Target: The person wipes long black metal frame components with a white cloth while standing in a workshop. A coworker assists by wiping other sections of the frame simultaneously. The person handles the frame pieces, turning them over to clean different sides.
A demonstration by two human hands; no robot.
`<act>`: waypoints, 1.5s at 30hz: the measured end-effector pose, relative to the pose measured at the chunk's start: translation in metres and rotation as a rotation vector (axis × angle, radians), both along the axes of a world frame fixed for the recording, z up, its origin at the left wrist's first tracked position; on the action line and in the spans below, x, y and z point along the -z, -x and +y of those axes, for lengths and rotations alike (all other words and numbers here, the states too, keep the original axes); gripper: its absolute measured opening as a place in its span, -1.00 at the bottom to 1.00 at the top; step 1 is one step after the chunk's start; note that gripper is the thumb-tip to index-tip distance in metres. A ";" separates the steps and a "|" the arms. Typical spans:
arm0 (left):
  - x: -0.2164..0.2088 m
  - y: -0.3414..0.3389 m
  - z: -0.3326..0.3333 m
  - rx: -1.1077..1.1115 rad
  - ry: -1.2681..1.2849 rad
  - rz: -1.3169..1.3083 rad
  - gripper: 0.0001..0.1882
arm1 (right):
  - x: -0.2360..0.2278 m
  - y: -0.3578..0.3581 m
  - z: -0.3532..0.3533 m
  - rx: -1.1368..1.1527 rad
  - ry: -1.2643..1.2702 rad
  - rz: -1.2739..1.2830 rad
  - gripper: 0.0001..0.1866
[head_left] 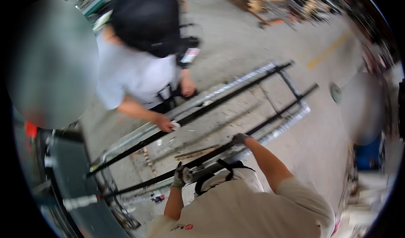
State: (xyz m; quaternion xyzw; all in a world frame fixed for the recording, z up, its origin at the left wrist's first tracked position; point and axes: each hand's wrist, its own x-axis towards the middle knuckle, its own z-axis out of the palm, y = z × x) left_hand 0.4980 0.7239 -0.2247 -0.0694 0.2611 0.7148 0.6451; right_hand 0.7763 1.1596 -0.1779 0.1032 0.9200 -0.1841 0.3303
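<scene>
A: You're standing over a grey concrete workshop floor [253, 39], with stacked timber far off at the top. Under you lies a long black metal ladder-like frame [219, 101] resting on silvery corrugated sheet metal [278, 128], running from lower left to upper right.

B: And my hands?

A: Your gloved left hand [182, 177] has its fingers curled tight around the near black rail [211, 153] at its lower end. Your gloved right hand [240, 138] is wrapped over the same rail further up. A co-worker's bare hand [165, 123] holds the far rail [198, 113] opposite you.

B: What could go wrong?

A: I'd judge an uneven lift the main risk: if you and the co-worker don't move together, the frame could twist, slip and pinch fingers against the sheet. The sheet edge could cut the bare hand.

B: Count?

A: Two long rails, at least two cross-bars, two gloved hands, one co-worker.
</scene>
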 end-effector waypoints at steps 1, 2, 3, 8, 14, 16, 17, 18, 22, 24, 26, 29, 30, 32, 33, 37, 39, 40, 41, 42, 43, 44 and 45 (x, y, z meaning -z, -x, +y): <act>-0.034 -0.023 0.026 -0.026 0.308 0.099 -0.40 | 0.005 -0.023 0.006 0.196 0.102 -0.109 -0.67; -0.032 -0.010 0.010 0.029 0.448 0.184 -0.40 | -0.005 -0.009 -0.001 0.344 0.226 -0.151 -0.67; -0.018 0.001 -0.002 0.099 0.582 0.250 -0.40 | -0.016 0.005 -0.004 0.487 0.322 -0.186 -0.66; -0.018 0.001 0.011 0.434 0.479 1.033 -0.59 | -0.028 -0.006 -0.005 0.912 0.590 -0.057 -0.68; -0.060 -0.014 0.064 0.525 0.630 1.007 -0.67 | -0.013 -0.045 -0.005 1.001 0.536 0.134 -0.66; -0.028 -0.012 0.018 0.351 0.727 0.976 -0.71 | -0.007 -0.024 -0.026 0.910 0.498 0.265 -0.73; -0.059 -0.033 0.047 0.373 0.772 0.900 -0.70 | -0.008 -0.050 -0.019 0.781 0.404 0.310 -0.70; -0.033 -0.026 0.039 0.386 0.692 0.964 -0.70 | 0.020 -0.067 -0.012 0.822 0.585 0.384 -0.74; -0.008 -0.040 0.006 0.242 0.704 0.733 -0.81 | 0.014 -0.087 -0.031 1.080 0.776 0.320 -0.63; -0.036 -0.054 0.018 0.106 0.590 0.357 -0.87 | 0.000 -0.107 -0.025 1.255 0.772 0.229 -0.63; -0.050 -0.052 0.017 -0.192 0.419 0.115 -0.86 | -0.014 -0.097 -0.027 1.367 0.800 0.237 -0.64; -0.089 -0.061 0.027 -0.235 0.449 0.017 -0.85 | 0.010 -0.105 -0.003 1.546 0.929 0.295 -0.71; -0.067 -0.067 0.016 -0.276 0.343 -0.034 -0.77 | 0.029 -0.100 0.006 1.544 0.991 0.277 -0.73; -0.035 -0.070 0.010 -0.318 0.195 -0.227 -0.75 | 0.064 -0.097 0.024 1.598 1.067 0.256 -0.76; -0.028 -0.070 0.015 -0.324 0.107 -0.321 -0.74 | 0.086 -0.108 0.040 1.677 1.126 0.258 -0.78; -0.050 -0.077 0.017 -0.540 0.126 -0.365 -0.60 | 0.084 -0.104 0.019 1.645 1.026 0.479 -0.75; -0.055 -0.080 0.017 -0.589 0.173 -0.371 -0.62 | 0.072 -0.104 0.015 1.163 0.622 0.721 -0.69; -0.058 -0.077 0.010 -0.558 0.092 -0.372 -0.63 | 0.064 -0.108 0.015 0.916 0.417 0.818 -0.67; -0.056 -0.073 0.002 -0.535 0.011 -0.366 -0.64 | 0.058 -0.106 0.013 0.655 0.221 0.899 -0.64; -0.055 -0.072 -0.002 -0.597 0.090 -0.253 -0.76 | 0.052 -0.106 0.010 0.390 0.028 0.962 -0.61; -0.054 -0.067 -0.003 -0.644 0.174 -0.137 -0.80 | 0.041 -0.107 0.000 0.135 -0.166 1.010 -0.58; -0.060 -0.059 0.000 -0.627 0.205 -0.136 -0.79 | 0.026 -0.102 -0.006 0.325 -0.036 0.882 -0.59; -0.063 -0.054 -0.004 -0.626 0.249 -0.140 -0.76 | 0.000 -0.087 -0.024 0.527 0.100 0.748 -0.60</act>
